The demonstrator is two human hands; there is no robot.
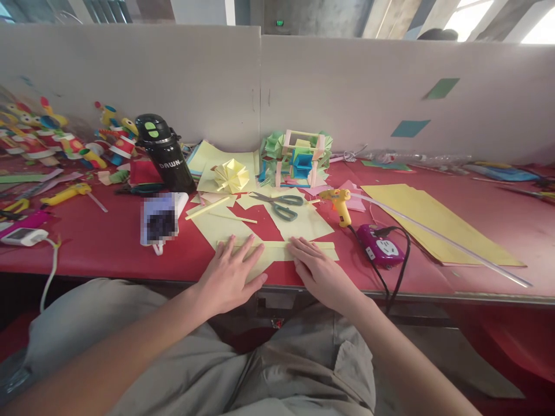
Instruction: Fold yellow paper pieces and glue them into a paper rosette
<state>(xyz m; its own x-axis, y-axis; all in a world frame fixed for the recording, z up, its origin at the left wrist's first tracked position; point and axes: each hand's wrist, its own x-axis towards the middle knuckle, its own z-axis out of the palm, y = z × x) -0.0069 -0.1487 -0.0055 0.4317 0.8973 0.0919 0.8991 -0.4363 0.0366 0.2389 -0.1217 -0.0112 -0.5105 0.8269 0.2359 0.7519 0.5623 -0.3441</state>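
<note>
Near the table's front edge lies a pale yellow paper strip (276, 245) with a fold along its length. My left hand (234, 271) presses on the strip's left part with fingers spread flat. On its right part rests my right hand (316, 266), fingers stretched out and lying together. Just beyond are scissors (281, 203) with dark green handles, lying on pale yellow paper sheets (306, 222). A thin rolled paper stick (207, 208) and a folded yellow paper ball (232, 175) sit to the left of the scissors.
A yellow glue gun (339, 203) and a purple power socket (384, 248) with cables lie at right, beside yellow sheets (437, 222) and a clear glue stick. A black bottle (165, 153), a phone (160, 219) and paper models (299, 156) stand around; a white partition (173, 75) closes the back.
</note>
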